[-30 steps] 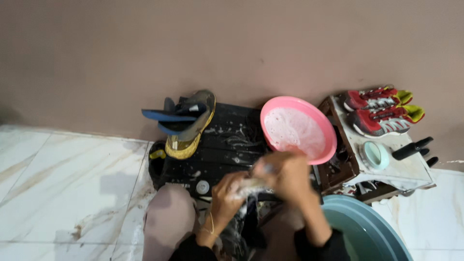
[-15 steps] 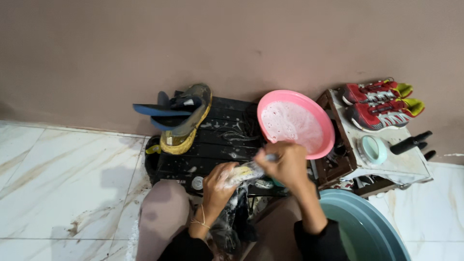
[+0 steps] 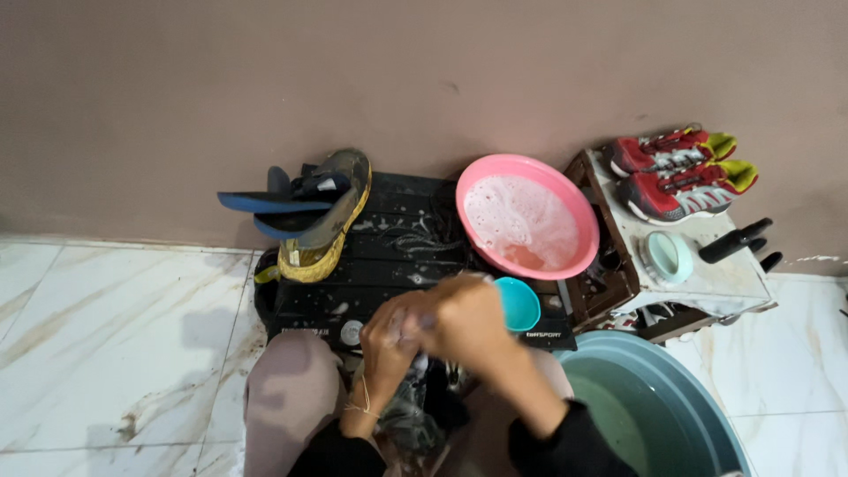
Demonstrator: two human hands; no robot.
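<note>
Shoe: a dark, wet shoe [image 3: 415,415] sits low between the person's knees, mostly hidden under the hands.
Left hand: left hand [image 3: 393,340] is curled closed on the shoe's upper end, fingers blurred.
Right hand: right hand [image 3: 468,322] is pressed against the left one and closed over something; what it grips cannot be told through the blur.
Just beyond: a small teal cup [image 3: 517,303] lies beside the right hand on a black soapy mat [image 3: 397,256].
Further out: pink basin [image 3: 527,216] of suds leans at the wall; a grey and yellow shoe [image 3: 322,221] holds blue insoles [image 3: 265,201].
Right side: red sneakers [image 3: 676,172] rest on a white stand [image 3: 724,274]; a teal tub [image 3: 654,415] is near the right arm.
</note>
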